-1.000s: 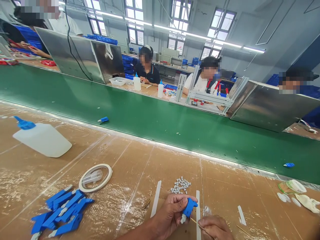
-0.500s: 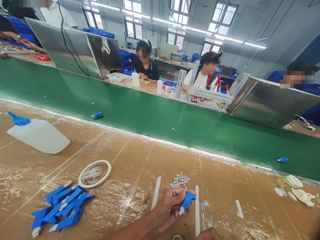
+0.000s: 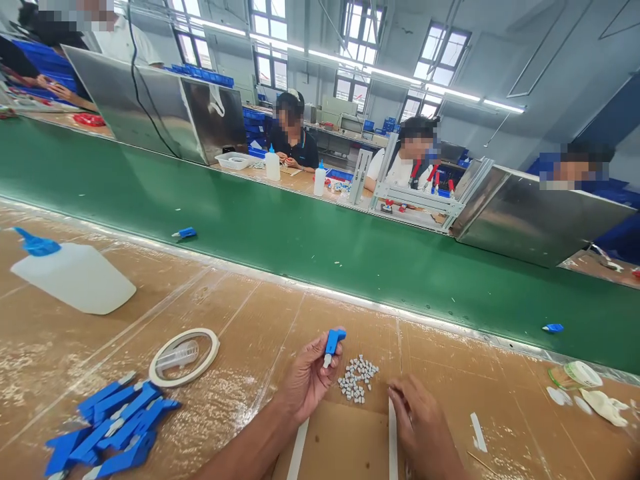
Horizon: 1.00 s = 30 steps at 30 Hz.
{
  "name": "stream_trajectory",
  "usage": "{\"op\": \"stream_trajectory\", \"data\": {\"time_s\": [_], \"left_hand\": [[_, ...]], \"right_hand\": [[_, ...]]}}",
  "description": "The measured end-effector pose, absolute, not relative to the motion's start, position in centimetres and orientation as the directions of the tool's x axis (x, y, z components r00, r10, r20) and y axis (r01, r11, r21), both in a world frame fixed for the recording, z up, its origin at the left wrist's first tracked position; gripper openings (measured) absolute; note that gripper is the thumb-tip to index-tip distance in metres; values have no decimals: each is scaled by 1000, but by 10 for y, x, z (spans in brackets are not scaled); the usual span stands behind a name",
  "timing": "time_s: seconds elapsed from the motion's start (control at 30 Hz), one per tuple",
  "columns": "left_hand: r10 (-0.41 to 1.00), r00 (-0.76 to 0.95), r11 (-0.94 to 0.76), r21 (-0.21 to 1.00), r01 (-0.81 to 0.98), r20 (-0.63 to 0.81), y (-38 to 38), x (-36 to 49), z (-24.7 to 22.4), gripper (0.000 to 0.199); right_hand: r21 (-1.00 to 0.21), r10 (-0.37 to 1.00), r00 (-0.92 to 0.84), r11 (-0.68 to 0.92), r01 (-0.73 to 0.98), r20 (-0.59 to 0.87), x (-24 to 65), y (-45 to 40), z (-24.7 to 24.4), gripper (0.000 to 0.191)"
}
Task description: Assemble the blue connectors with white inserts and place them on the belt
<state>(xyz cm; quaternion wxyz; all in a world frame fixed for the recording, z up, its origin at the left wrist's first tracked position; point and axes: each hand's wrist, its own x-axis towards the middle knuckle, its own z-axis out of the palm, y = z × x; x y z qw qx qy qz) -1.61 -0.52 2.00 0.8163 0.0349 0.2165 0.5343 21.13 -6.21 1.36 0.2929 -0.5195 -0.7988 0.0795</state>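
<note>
My left hand (image 3: 311, 373) is closed on a small blue plastic part (image 3: 334, 343) with a pale grey tip pointing down. It holds the part just left of a pile of small grey pieces (image 3: 358, 379) on the brown tabletop. To the right of that pile, my right hand (image 3: 420, 417) has its fingers curled and the thumb close to the fingertips; whatever may be between them is hidden. More blue parts with grey tips (image 3: 117, 427) lie heaped at the lower left.
A roll of white tape (image 3: 154, 373) lies beside the heap, below a squeeze bottle (image 3: 75, 277). Beyond the table edge runs a green conveyor belt (image 3: 300, 233) carrying two blue parts. At right are an open tub (image 3: 583, 375) and a white crumpled item (image 3: 604, 405). Several people sit across the belt.
My left hand has moved up and left with the blue part, uncovering the grey pile. My right hand has risen into view beside it. The parts on the belt have shifted slightly left.
</note>
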Motion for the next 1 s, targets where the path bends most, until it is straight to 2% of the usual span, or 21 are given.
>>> {"op": "stream_trajectory", "data": {"time_s": [0.13,0.3,0.57,0.7,0.77,0.83,0.9,0.93,1.0], "left_hand": [[871,335,441,268,-857,-360,-6,-10,15,6],[846,382,493,274,-826,-373,-10,0,12,10],[844,413,514,295,-805,-342,-14,5,9,28],[853,408,504,314,-805,-325,-14,7,6,30],[859,408,499,328,-802,-311,-15,7,6,31],[860,412,500,343,-795,-299,-16,8,7,34],[857,427,510,358,-782,-288,-19,9,8,39],[856,433,514,368,-775,-283,-20,10,8,41],[852,445,523,390,-758,-278,-23,12,9,43]], "right_hand": [[-382,869,-420,492,782,260,216,-21,9,30],[-322,849,-504,526,787,157,218,-10,9,33],[-166,861,-504,488,857,-68,206,-2,30,27],[-155,859,-501,483,862,-104,205,-6,44,19],[-252,881,-467,437,863,-72,206,-14,51,18],[-503,925,-378,312,806,-32,206,-27,54,15],[-802,966,-254,122,584,-38,201,-41,55,9],[-901,977,-206,36,431,-59,197,-47,55,12],[-984,984,-135,-92,152,-113,188,-59,52,24]]}}
